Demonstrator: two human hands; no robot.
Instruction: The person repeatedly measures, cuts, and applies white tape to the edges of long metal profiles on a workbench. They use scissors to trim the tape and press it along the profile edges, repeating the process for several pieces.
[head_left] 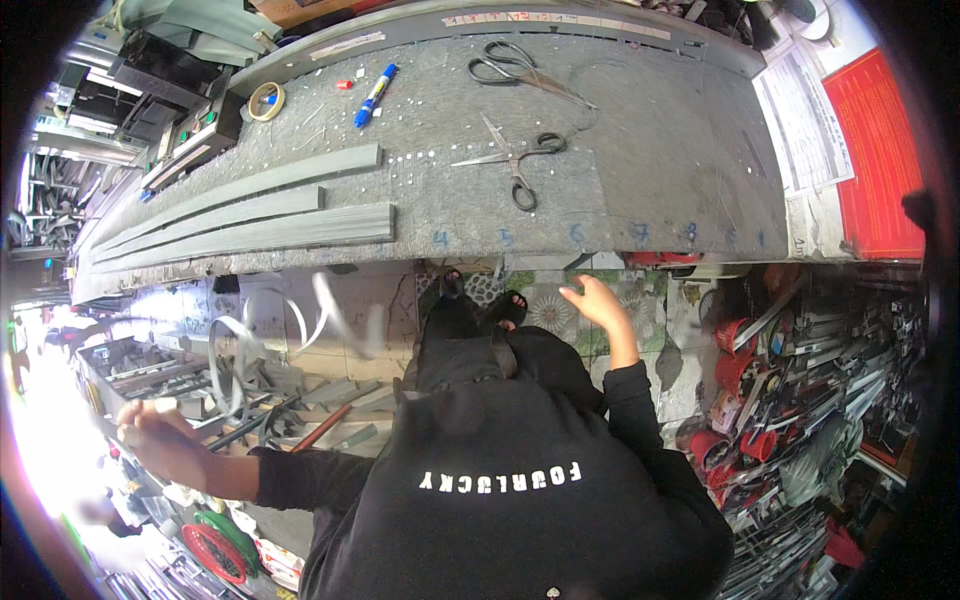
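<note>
Well, the left hand [165, 440] is blurred and partly curled, its hold impossible to tell; rightward, a white strip [322, 292] loops mid-air, splayed scissors [513, 156] lie on the bench [690, 150], and the right hand [598, 303] hovers empty, fingers loosely parted.

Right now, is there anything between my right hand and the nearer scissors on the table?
In this view, only the table's near edge lies between your right hand and the nearer scissors; no loose object shows.

Two black-handled scissors [513, 156], a blue marker [376, 96] and a tape roll [280, 98] on the grey worktop [690, 160]
</note>
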